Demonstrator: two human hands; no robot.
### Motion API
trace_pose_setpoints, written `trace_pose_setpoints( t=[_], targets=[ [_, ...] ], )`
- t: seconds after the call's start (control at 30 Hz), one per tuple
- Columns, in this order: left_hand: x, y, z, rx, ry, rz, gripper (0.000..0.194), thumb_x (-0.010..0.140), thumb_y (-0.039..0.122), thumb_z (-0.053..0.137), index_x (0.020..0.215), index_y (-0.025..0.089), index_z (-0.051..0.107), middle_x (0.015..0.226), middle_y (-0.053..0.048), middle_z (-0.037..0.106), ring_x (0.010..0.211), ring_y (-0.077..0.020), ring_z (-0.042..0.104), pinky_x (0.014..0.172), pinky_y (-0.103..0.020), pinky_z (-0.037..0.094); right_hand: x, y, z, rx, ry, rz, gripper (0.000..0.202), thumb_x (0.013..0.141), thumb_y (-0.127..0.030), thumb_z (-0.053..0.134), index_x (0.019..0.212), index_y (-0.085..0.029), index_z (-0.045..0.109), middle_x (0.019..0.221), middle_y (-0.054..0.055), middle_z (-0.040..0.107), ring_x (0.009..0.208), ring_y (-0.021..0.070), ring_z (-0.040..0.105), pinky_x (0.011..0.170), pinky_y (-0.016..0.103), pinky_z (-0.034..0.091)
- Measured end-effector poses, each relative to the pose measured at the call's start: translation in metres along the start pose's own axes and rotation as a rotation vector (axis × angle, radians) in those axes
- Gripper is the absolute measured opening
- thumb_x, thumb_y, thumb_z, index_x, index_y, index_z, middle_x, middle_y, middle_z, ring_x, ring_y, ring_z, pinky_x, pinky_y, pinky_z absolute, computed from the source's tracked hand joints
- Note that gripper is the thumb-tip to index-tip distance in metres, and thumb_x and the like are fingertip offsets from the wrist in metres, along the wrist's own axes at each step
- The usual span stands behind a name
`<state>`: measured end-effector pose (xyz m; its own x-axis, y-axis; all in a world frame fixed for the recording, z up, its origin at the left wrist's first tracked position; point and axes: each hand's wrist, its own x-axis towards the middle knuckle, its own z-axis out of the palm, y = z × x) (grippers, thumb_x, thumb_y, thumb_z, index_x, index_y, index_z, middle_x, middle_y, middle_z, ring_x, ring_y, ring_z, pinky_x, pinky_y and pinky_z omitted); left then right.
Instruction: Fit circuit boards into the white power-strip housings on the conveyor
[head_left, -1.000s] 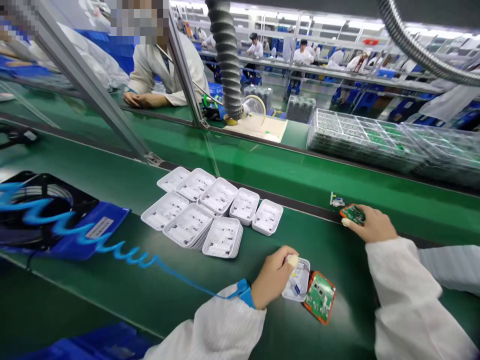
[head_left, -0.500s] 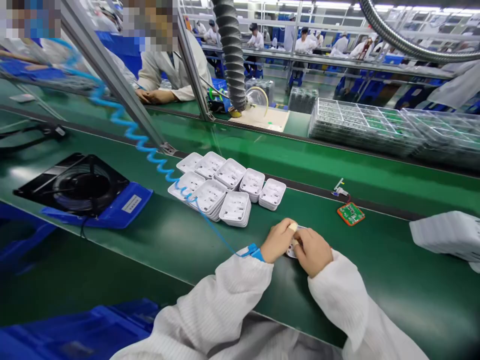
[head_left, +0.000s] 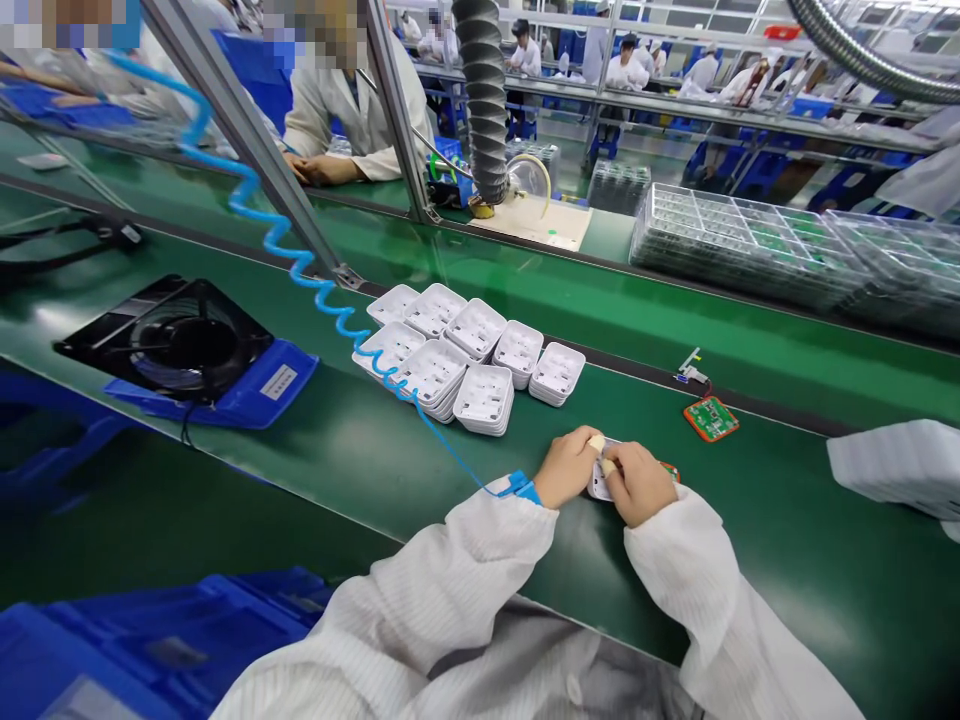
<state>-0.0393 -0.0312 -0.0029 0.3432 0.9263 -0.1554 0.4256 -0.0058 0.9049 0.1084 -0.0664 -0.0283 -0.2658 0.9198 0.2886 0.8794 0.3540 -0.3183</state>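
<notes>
A white plastic housing [head_left: 598, 487] lies on the green bench between my hands, mostly covered by them. My left hand [head_left: 570, 467] grips its left and far side with bent fingers. From the right, my right hand [head_left: 642, 484] closes over it, thumb pressed on its inside. Pale finger covers show on both thumb tips. An orange-edged green circuit board [head_left: 670, 471] peeks out behind my right hand; whether they touch I cannot tell. A blue wrist strap [head_left: 523, 487] circles my left wrist.
Several stacks of white housings [head_left: 484, 397] stand left of my hands, crossed by a coiled blue cord [head_left: 322, 292]. Another circuit board [head_left: 711, 419] with wired parts lies beyond. White stacked pieces [head_left: 896, 468] sit right, a black fan [head_left: 199, 345] left. Clear trays [head_left: 750, 235] stand behind.
The view has shifted slightly, so the scene sits a little further right and higher. My hands stay on the housing; more of it and the board edge behind my right hand now show.
</notes>
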Motion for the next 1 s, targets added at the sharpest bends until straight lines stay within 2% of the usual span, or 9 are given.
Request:
trace_pose_setpoints(
  t=[0.13,0.3,0.53,0.63,0.8,1.0],
  targets=[
    [-0.002,0.001,0.0,0.022,-0.007,-0.004,0.032,0.087,0.028,0.034,0.104,0.021,0.061,0.1,-0.003,0.067,0.093,-0.0177,0.059,0.086,-0.028,0.043,-0.001,0.0,0.003,-0.002,0.058,0.012,0.013,0.081,-0.02,0.039,0.075,-0.018,0.05,0.072,0.004,0.052,0.07,0.0183,0.047,0.065,0.03,0.036],
    [-0.003,0.003,-0.002,0.018,-0.027,-0.026,0.033,0.087,0.028,0.035,0.107,0.019,0.06,0.102,-0.005,0.067,0.093,-0.0187,0.06,0.087,-0.03,0.043,-0.002,0.003,0.004,-0.044,-0.012,-0.066,0.014,0.083,-0.019,0.039,0.077,-0.018,0.052,0.075,0.006,0.054,0.072,0.0188,0.046,0.067,0.03,0.036],
    [-0.004,0.002,-0.001,0.018,-0.028,-0.039,0.033,0.086,0.025,0.037,0.109,0.019,0.06,0.104,-0.005,0.066,0.096,-0.0182,0.059,0.089,-0.03,0.042,0.004,-0.003,0.004,-0.152,-0.034,-0.069,0.016,0.082,-0.021,0.04,0.073,-0.018,0.053,0.072,0.007,0.054,0.068,0.0197,0.044,0.063,0.032,0.031],
    [-0.004,0.001,-0.002,-0.003,-0.009,-0.026,0.032,0.084,0.023,0.038,0.108,0.019,0.06,0.105,-0.004,0.066,0.096,-0.018,0.059,0.088,-0.029,0.043,0.002,-0.001,-0.001,-0.115,-0.047,-0.079,0.015,0.083,-0.023,0.042,0.078,-0.018,0.056,0.076,0.006,0.057,0.071,0.0195,0.045,0.065,0.031,0.032],
    [-0.001,-0.002,-0.005,-0.007,0.034,0.0,0.034,0.082,0.019,0.038,0.109,0.018,0.059,0.105,-0.004,0.065,0.095,-0.0168,0.059,0.086,-0.028,0.045,-0.016,0.008,-0.007,-0.121,0.069,-0.112,0.021,0.086,-0.031,0.047,0.094,-0.016,0.06,0.088,0.009,0.058,0.083,0.0214,0.047,0.073,0.033,0.035],
    [-0.002,0.004,-0.009,0.046,-0.024,0.094,0.034,0.084,0.021,0.037,0.11,0.019,0.059,0.107,-0.003,0.065,0.098,-0.0166,0.058,0.089,-0.027,0.044,-0.022,0.005,-0.001,-0.165,0.11,-0.096,0.018,0.086,-0.025,0.047,0.078,-0.016,0.061,0.074,0.007,0.056,0.073,0.0195,0.045,0.069,0.032,0.033]
  ],
)
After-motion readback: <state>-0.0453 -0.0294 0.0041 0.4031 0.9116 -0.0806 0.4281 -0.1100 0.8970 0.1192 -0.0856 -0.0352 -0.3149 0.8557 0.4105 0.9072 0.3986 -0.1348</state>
